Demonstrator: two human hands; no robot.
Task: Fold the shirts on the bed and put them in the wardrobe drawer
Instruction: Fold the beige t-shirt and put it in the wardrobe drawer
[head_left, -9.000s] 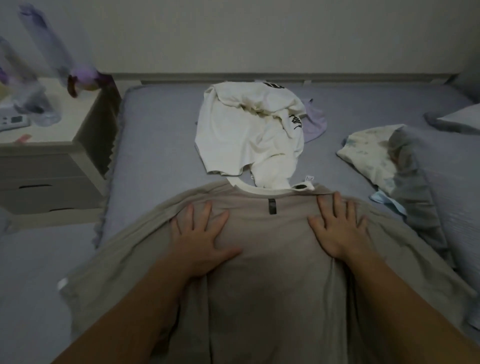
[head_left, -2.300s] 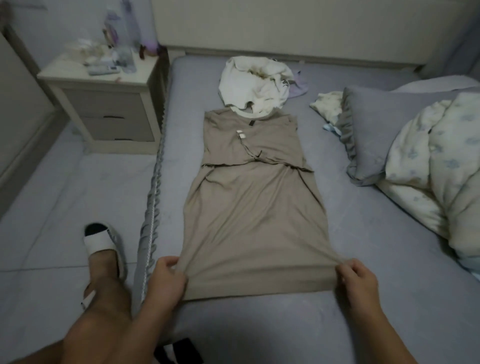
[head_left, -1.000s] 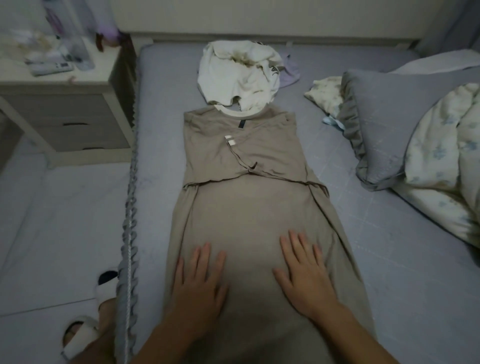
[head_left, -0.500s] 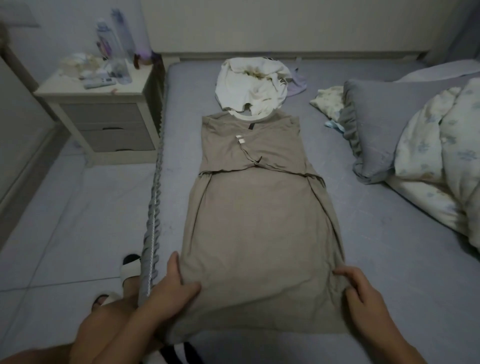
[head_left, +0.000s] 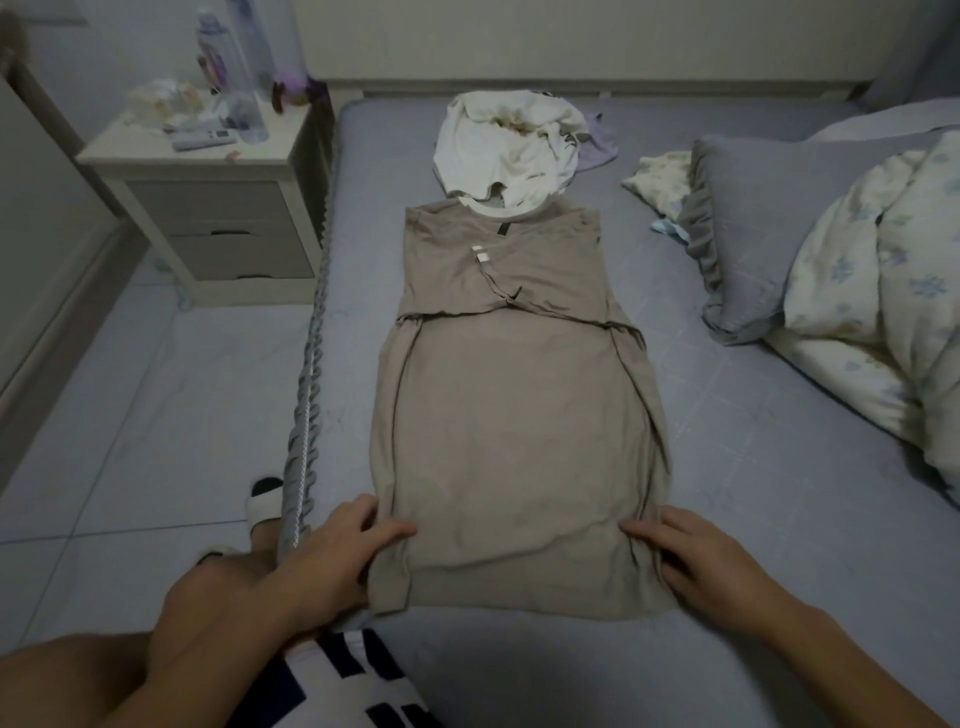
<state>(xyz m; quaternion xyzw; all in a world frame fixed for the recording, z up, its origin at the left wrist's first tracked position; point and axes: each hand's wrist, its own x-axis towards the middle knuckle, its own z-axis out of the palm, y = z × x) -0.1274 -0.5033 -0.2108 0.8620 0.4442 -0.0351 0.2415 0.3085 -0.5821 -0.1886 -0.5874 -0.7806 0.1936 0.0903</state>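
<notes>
Head view: our left hand (head_left: 332, 556) and right hand (head_left: 711, 564) each grip the tan shirt (head_left: 514, 415) hem on the bed (head_left: 727, 467).

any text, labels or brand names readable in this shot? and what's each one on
No text can be read here.
Dark neck label on the beige shirt: too small and dark to read.
Pale tag on the beige shirt: no legible print.
Dark print on the crumpled white shirt: folded over, illegible.
Bottles on the nightstand: labels blurred.
Remote on the nightstand: markings too small.
</notes>
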